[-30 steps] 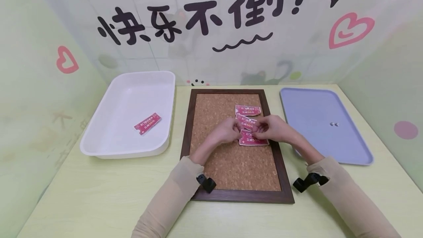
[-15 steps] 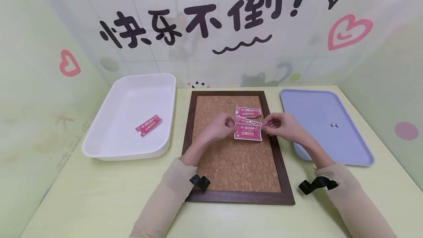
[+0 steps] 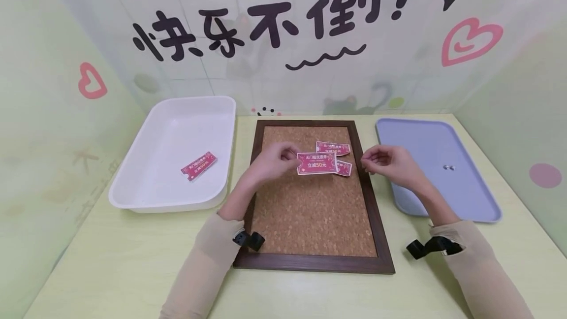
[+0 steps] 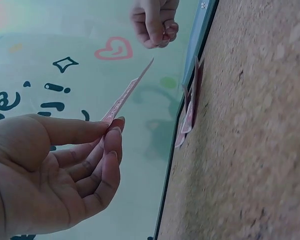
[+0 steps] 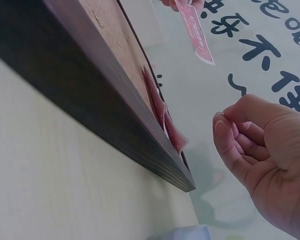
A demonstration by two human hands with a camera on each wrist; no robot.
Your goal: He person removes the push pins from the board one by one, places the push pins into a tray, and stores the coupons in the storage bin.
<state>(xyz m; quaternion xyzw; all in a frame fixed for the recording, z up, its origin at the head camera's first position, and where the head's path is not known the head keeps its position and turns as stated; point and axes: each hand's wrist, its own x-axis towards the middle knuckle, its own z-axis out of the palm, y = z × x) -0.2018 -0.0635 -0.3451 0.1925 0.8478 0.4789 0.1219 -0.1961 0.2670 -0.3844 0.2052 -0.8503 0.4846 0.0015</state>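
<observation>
My left hand (image 3: 275,160) pinches the left end of a pink paper coupon (image 3: 316,163) between thumb and fingers, raised above the cork board (image 3: 310,220). In the left wrist view the coupon (image 4: 127,95) is seen almost edge-on. My right hand (image 3: 392,164) is over the board's right frame, beside the coupons. Its thumb and forefinger pinch a small silvery pushpin (image 5: 221,114), mostly hidden by the fingertips. Two more coupons are on the board: an upper coupon (image 3: 333,145) and a lower coupon (image 3: 344,168), partly covered by the held one.
On the left stands a white tub (image 3: 170,201) with one coupon (image 3: 199,166) lying in it. A blue-grey tray (image 3: 425,146) lies on the right, bearing two small silvery pins (image 3: 449,167). Behind the table (image 3: 310,294) rises a printed wall.
The lowest coupon has come off the board and moved up and left in my left hand. My right hand has let go of the coupon and drawn right, holding the pushpin.
</observation>
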